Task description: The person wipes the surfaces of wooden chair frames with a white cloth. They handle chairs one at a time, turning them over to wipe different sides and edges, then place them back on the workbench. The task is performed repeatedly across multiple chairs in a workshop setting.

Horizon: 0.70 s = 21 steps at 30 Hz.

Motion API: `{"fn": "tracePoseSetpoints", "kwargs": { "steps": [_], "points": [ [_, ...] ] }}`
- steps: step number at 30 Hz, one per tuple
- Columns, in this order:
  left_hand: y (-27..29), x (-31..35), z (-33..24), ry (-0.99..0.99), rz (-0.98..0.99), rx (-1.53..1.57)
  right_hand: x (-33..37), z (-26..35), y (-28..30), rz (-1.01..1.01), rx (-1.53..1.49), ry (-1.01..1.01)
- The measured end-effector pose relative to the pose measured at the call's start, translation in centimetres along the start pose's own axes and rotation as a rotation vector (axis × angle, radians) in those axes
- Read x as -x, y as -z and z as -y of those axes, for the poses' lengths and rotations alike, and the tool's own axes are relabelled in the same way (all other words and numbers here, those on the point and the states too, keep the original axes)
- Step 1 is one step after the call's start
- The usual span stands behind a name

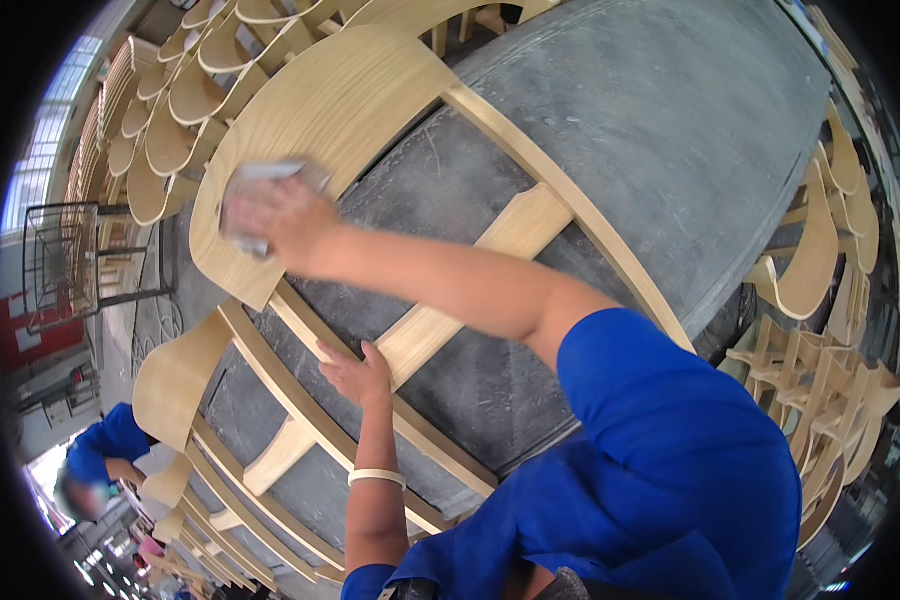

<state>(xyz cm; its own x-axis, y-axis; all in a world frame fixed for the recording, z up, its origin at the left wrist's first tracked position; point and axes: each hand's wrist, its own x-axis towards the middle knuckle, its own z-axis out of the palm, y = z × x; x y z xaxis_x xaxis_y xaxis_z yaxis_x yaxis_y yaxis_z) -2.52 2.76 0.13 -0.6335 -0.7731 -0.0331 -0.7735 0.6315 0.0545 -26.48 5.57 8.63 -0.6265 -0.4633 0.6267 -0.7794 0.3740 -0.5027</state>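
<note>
A pale wooden chair frame (340, 100) lies on the grey table, its broad curved backrest at the far left and two long rails running toward me. My right hand (285, 220) presses a grey-white sheet (245, 180), possibly sandpaper, onto the backrest's lower left part. Motion blurs both the hand and the sheet. My left hand (358, 375) grips the nearer wooden rail (425, 435), beside its joint with the wide crossbar (425, 335). A pale band (377, 478) circles my left wrist.
More chair frames (180, 390) lie in a row at the lower left. Curved chair parts are stacked at the upper left (195, 95) and right (820, 250). A person in blue (110, 445) works at the far left, near a dark metal rack (65, 260). Bare grey tabletop (660, 130) extends right.
</note>
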Motion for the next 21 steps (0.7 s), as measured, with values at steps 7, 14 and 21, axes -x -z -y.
{"fn": "tracePoseSetpoints", "kwargs": {
  "steps": [7,14,21],
  "points": [
    [0.0,0.1,0.3,-0.034,-0.066,0.046,2.1,-21.4,13.5,0.104,-0.358,-0.981],
    [-0.5,0.2,0.3,-0.046,-0.101,0.004,17.3,-23.7,30.4,0.194,-0.199,-1.120],
    [-1.4,-0.2,1.5,-0.071,-0.102,0.019,24.9,-15.2,23.6,0.610,0.545,-0.217]
  ]
}}
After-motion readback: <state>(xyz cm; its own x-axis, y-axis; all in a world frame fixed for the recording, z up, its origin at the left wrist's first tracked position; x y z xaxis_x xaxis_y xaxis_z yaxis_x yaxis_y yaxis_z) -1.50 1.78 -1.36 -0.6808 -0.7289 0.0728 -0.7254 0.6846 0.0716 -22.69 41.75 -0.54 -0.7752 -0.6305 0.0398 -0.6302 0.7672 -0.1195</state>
